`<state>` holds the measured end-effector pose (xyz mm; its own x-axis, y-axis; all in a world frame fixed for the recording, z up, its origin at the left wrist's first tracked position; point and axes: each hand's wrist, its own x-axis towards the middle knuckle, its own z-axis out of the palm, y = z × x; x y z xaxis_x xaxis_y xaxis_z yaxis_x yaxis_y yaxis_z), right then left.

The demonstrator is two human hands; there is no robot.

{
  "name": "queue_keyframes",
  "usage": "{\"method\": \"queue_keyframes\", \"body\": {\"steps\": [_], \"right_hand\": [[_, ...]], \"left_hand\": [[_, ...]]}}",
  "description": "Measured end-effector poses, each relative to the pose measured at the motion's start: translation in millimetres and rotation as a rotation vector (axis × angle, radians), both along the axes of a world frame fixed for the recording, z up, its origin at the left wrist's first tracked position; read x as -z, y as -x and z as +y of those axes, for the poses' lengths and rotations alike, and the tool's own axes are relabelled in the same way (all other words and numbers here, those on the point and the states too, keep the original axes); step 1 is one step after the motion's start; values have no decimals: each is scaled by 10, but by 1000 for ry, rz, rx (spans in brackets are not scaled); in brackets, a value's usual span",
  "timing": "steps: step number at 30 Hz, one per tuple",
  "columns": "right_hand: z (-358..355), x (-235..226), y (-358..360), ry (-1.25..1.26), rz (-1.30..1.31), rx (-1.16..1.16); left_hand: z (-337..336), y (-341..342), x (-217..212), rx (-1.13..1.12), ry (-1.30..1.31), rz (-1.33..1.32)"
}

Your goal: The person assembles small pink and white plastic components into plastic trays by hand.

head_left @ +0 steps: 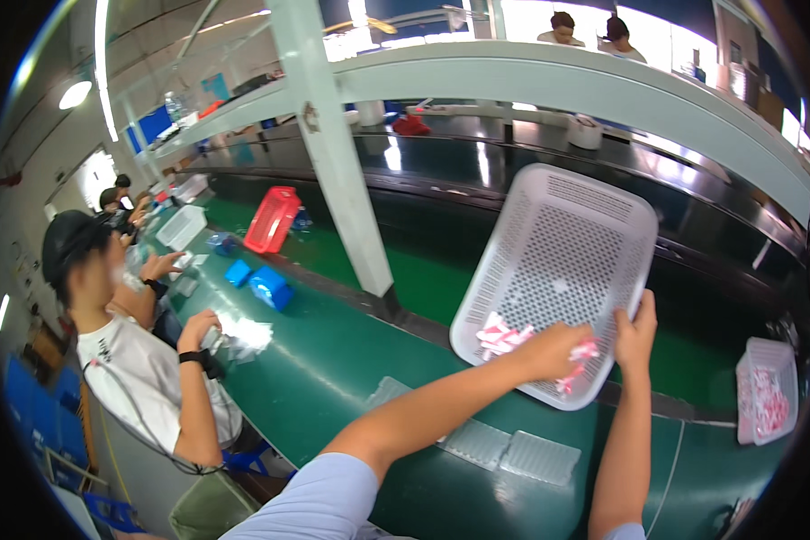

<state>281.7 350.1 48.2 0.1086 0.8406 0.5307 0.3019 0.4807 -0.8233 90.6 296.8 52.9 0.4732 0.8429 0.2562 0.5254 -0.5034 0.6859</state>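
A white perforated plastic basket is tilted up above the far side of the green bench. My right hand grips its right rim near the lower corner. Inside the basket's near end, my left hand is closed around several small pink-and-white pieces, some poking out past the fingers. More pink-and-white pieces lie loose in the basket, left of that hand. Below my arms, clear ribbed plastic trays lie on the bench; my left forearm partly covers them.
A smaller white basket with pink-and-white pieces stands at right. A pale post rises beyond the bench. At left are a red basket, blue boxes and a co-worker in a cap, hands over the bench.
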Motion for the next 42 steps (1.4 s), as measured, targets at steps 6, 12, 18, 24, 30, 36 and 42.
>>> {"method": "queue_keyframes", "body": {"steps": [6, 12, 18, 24, 30, 36, 42], "right_hand": [[-69, -127, 62, 18, -61, 74], [-77, -120, 22, 92, 12, 20], [-109, -175, 40, 116, 30, 0], [-132, -210, 20, 159, 10, -22], [-137, -222, 31, 191, -6, -8], [-156, -238, 27, 205, -1, -12], [-72, -150, -42, 257, -72, -1]], "left_hand": [[87, 72, 265, -96, 54, -195], [22, 125, -72, 62, 354, -13], [-25, 196, 15, 20, 271, 221], [-45, 111, 40, 14, 165, 169], [80, 40, -258, -204, 447, -493], [120, 138, -340, -203, 653, -640], [145, 285, -292, -223, 812, -895]]}}
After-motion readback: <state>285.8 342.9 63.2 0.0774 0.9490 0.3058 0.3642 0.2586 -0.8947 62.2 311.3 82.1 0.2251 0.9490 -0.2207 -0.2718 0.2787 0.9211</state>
